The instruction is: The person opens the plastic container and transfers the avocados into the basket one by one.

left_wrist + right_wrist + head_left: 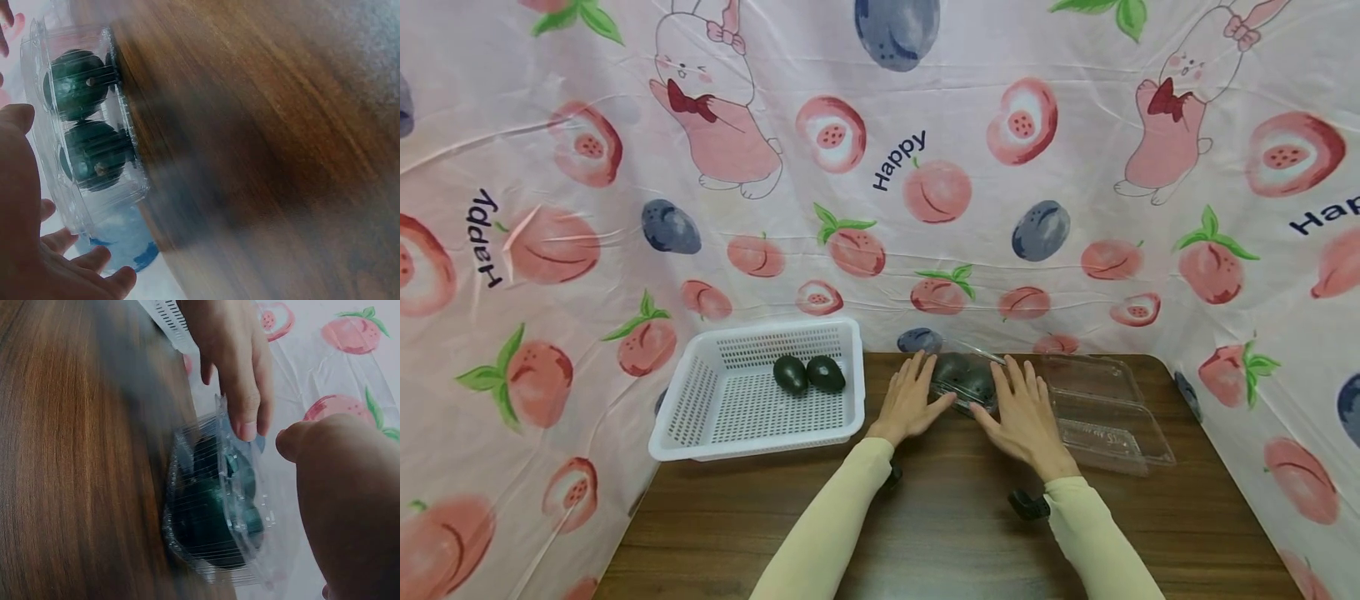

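A clear plastic clamshell box [964, 403] stands at the back of the table with two dark green avocados [78, 84] side by side inside it. My left hand [910, 400] is at the box's left side, fingers spread and fairly straight. On the other side, my right hand [1021, 410] also has its fingers extended, the thumb near the front rim. Both hands are at the rim of the box; neither curls round it. Behind the avocados a clear plastic edge [977, 348] slants up, and how far the lid is closed I cannot tell.
A white perforated basket [662, 446] stands on the left, holding two more avocados [808, 375]. To the right lies another clear plastic clamshell [1112, 408], spread open. Patterned cloth [925, 250] hangs behind and beside the brown wooden table [955, 517].
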Motion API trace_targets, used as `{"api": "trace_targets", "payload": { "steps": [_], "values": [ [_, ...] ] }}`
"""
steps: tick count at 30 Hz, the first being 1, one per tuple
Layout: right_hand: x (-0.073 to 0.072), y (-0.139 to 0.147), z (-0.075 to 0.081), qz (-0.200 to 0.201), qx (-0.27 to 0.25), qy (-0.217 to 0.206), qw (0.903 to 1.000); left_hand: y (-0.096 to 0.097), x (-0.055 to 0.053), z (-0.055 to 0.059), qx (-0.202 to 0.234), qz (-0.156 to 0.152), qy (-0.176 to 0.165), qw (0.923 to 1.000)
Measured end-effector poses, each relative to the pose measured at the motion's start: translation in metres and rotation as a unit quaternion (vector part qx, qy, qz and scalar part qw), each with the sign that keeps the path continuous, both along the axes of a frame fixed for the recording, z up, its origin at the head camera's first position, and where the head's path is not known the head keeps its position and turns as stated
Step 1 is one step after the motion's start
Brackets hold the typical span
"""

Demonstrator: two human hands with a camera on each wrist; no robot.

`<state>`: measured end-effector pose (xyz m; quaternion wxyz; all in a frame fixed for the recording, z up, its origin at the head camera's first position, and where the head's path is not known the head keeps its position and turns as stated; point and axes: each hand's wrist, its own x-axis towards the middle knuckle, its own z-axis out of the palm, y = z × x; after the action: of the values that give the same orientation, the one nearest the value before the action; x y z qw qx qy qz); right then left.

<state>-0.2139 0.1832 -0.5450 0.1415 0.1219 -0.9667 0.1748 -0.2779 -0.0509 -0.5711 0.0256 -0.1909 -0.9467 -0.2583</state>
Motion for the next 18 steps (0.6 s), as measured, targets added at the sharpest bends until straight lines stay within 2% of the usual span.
{"api": "trace_targets", "payload": {
  "steps": [8, 13, 18],
  "values": [
    [-0.013, -0.002, -0.013, -0.015, -0.023, -0.022, 0.9994, -0.003, -0.003, -0.001, 0.006, -0.010, -0.013, 0.9998],
    [-0.017, -0.002, -0.021, -0.021, -0.031, -0.031, 0.9988, -0.005, -0.009, -0.012, 0.023, -0.017, 0.000, 0.9996],
    [-0.017, -0.001, -0.025, -0.024, -0.029, -0.039, 0.9985, -0.004, -0.007, -0.009, -0.001, -0.014, -0.003, 0.9999]
  ]
}}
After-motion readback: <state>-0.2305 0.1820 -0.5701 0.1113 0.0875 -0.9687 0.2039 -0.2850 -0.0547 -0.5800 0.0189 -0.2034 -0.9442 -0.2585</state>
